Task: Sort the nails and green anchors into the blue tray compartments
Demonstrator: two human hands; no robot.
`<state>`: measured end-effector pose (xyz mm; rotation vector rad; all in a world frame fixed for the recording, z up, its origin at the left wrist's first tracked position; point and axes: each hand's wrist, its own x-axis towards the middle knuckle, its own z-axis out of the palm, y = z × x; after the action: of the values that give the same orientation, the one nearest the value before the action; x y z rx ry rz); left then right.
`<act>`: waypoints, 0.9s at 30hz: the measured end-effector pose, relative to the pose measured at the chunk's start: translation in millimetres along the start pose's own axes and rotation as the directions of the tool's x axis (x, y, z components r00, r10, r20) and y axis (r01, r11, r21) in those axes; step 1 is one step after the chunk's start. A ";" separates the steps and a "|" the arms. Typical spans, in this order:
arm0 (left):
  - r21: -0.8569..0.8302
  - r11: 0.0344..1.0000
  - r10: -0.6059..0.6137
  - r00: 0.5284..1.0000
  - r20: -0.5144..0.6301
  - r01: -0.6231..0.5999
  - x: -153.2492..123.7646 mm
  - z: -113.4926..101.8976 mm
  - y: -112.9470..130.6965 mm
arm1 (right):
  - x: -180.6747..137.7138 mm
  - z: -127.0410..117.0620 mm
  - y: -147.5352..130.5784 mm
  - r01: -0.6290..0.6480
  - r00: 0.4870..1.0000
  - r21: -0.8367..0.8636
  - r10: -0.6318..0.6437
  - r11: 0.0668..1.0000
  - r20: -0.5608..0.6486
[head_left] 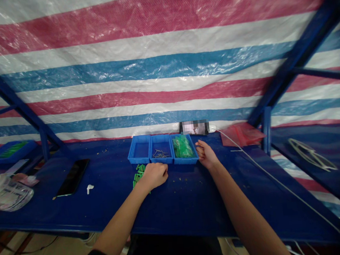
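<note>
While the left hand point(157, 175) curls beside loose green plugs point(139, 173) and the right hand point(205, 153) beside the blue bin point(186, 161) of green packets point(182, 146), can't tell whether either pinches anything. Dragging the left wrist could scatter plugs.

A red, white and blue striped tarp point(157, 68) hangs behind the blue tabletop point(182, 208), between slanted blue beams point(16, 98). On the left lie a dark phone point(73, 177), a white earbud point(90, 188) and a plastic tub point(10, 194); toward the right, a lit screen point(193, 128), red plastic point(240, 134) and a white cable point(264, 169).
</note>
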<state>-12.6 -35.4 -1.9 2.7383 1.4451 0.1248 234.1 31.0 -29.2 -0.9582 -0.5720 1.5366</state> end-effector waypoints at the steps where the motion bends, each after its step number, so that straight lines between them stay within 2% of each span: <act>1: 0.001 1.000 0.006 1.000 -0.003 -0.006 -0.1 0.0 -0.2 | -0.3 0.5 -0.2 -0.004 1.000 0.004 0.004 1.000 -0.004; 22: -0.010 0.999 0.049 0.999 0.007 -0.049 -1.3 -3.1 0.2 | -1.2 2.2 -1.1 -0.018 1.000 0.027 0.018 0.999 -0.018; 25: -0.095 0.994 0.042 0.998 -0.048 -0.047 -2.4 -6.4 -1.0 | -1.9 2.5 -1.7 -0.020 1.000 0.029 0.020 0.999 -0.013; 27: -0.234 0.970 0.034 0.993 -0.113 -0.059 -2.0 -9.4 -3.0 | -2.3 2.6 -2.0 -0.020 1.000 0.027 0.020 0.999 -0.014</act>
<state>-17.1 -35.3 7.1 2.6062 1.2936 0.4247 233.0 29.7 -25.6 -0.9568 -0.5320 1.5501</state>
